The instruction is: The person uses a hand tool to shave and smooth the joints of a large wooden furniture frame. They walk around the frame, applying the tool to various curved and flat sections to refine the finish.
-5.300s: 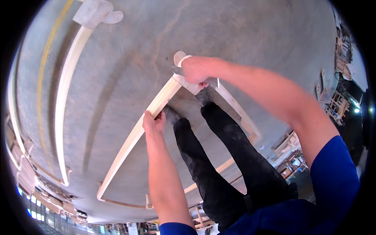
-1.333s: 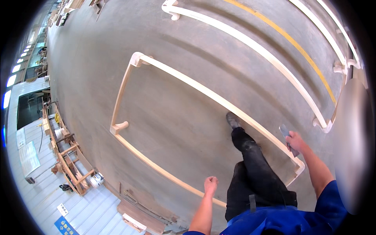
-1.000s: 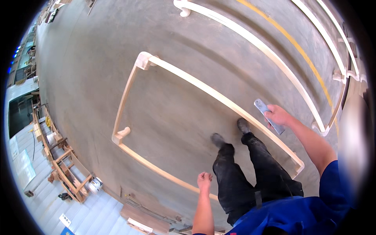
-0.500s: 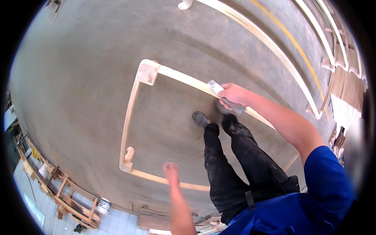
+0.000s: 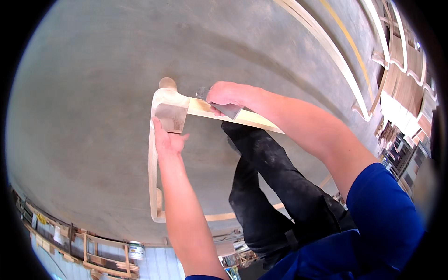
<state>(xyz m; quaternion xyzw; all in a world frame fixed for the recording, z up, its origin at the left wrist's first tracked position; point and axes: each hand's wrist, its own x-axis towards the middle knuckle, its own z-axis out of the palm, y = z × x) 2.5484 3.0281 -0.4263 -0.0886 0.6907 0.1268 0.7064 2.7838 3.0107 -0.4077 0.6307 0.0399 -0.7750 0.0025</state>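
A pale wooden frame (image 5: 207, 108) with rounded corners stands on the floor before me. At its far left corner is a thick corner block (image 5: 171, 116), with a rounded knob (image 5: 167, 83) beyond it. My left hand (image 5: 167, 140) reaches to the near side of this block, fingers stretched and thumb apart; its fingertips appear to touch the wood. My right hand (image 5: 225, 94) is closed around a flat grey strip (image 5: 228, 110) with a paler end, perhaps sandpaper, just above the far rail to the right of the block. Whether the strip touches the rail I cannot tell.
My legs (image 5: 261, 158) stand against the frame's far rail. A long curved wooden rail (image 5: 333, 56) lies beyond on the right, near a yellow floor line (image 5: 347, 32). More wooden frames (image 5: 406, 60) stand far right. A wooden rack (image 5: 93, 256) and a white bucket (image 5: 136, 250) are at lower left.
My left hand has risen from the near rail to the corner block. My right hand has moved left along the far rail with the grey strip. I have leaned closer to the corner.
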